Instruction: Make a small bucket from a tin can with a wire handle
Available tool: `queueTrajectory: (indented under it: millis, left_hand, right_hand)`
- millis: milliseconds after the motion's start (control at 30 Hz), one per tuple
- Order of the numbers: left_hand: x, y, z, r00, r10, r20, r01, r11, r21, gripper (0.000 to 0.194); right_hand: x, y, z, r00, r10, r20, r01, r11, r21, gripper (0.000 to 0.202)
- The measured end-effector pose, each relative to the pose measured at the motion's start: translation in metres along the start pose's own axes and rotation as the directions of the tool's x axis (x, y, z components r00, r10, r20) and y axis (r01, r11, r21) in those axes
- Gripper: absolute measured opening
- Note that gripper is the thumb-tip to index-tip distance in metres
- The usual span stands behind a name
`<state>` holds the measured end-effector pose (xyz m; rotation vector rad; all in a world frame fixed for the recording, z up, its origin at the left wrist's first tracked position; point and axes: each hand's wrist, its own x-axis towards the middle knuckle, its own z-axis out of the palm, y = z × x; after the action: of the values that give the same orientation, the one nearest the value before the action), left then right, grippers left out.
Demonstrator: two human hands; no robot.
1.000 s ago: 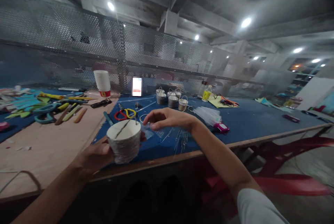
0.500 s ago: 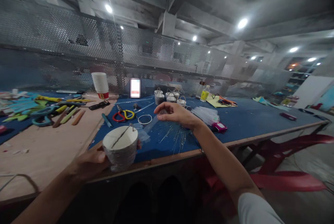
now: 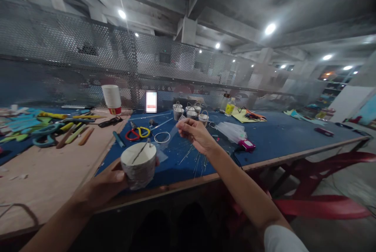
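Observation:
My left hand (image 3: 114,173) is wrapped round a whitish paper cup (image 3: 140,166) whose outside looks wound with rough grey-white material. A thin dark wire handle (image 3: 141,152) lies across the cup's mouth. Farther out, my right hand (image 3: 195,132) has thumb and fingers pinched together over the blue table. A translucent strip (image 3: 172,134) runs down and left from those fingertips. Beneath the strip lie pieces of clear plastic (image 3: 161,155). Several thin wires (image 3: 200,162) are spread below my right hand. Just beyond it stand several small cups with looped handles (image 3: 190,114).
Red-and-yellow-handled pliers (image 3: 137,133) and a wire ring (image 3: 162,137) lie left of centre. Stacked paper cups (image 3: 111,99) stand farther back. A glue gun (image 3: 254,115) rests on yellow paper. Clear plastic bags (image 3: 232,131) lie to the right, near a red chair (image 3: 320,207).
The cup in my left hand has shifted slightly right. My right hand has come slightly lower and its fingers are more closed on the translucent strip. The view has tilted slightly.

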<state>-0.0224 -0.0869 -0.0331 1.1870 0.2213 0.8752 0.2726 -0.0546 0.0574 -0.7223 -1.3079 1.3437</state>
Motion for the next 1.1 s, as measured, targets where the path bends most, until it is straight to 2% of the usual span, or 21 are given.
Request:
queueTrajectory:
  millis: [167,267,433,600,700,833,967,1100]
  left_hand:
    - [0.001,-0.007,-0.005,0.998,-0.011,-0.057,0.004,0.993,-0.122,0.061]
    - [0.004,-0.006,-0.001,0.998,-0.002,-0.061,-0.008,0.986,-0.165,0.054]
    - [0.009,-0.002,0.009,0.998,0.013,-0.063,-0.025,0.980,-0.198,0.054]
    - [0.010,0.000,0.008,0.994,0.014,-0.106,-0.042,0.963,-0.267,0.047]
    - [0.011,0.004,0.010,0.983,0.011,-0.185,-0.057,0.968,-0.246,0.041]
    - [0.013,0.009,0.017,0.958,-0.014,-0.286,-0.038,0.984,-0.174,0.037]
    - [0.014,0.006,0.020,0.953,0.009,-0.304,-0.042,0.994,-0.103,0.042]
    - [0.015,0.003,0.022,0.957,0.084,-0.277,-0.102,0.993,-0.052,0.039]
  right_hand:
    - [-0.004,-0.001,0.010,0.998,-0.052,-0.026,0.053,0.998,0.038,0.033]
    - [-0.004,0.001,0.017,0.995,-0.082,-0.050,0.088,0.989,0.122,0.035]
    - [-0.002,0.004,0.025,0.992,-0.095,-0.079,0.110,0.970,0.216,0.033]
    - [-0.007,0.002,0.027,0.984,-0.166,-0.069,0.169,0.985,0.038,0.023]
    - [-0.016,-0.003,0.031,0.980,-0.198,-0.004,0.197,0.975,-0.099,0.017]
    - [-0.032,-0.011,0.038,0.984,-0.148,0.103,0.170,0.950,-0.261,0.015]
    - [-0.041,-0.011,0.046,0.974,-0.162,0.158,0.202,0.936,-0.287,0.018]
    - [-0.042,-0.005,0.053,0.975,-0.160,0.155,0.200,0.937,-0.286,0.025]
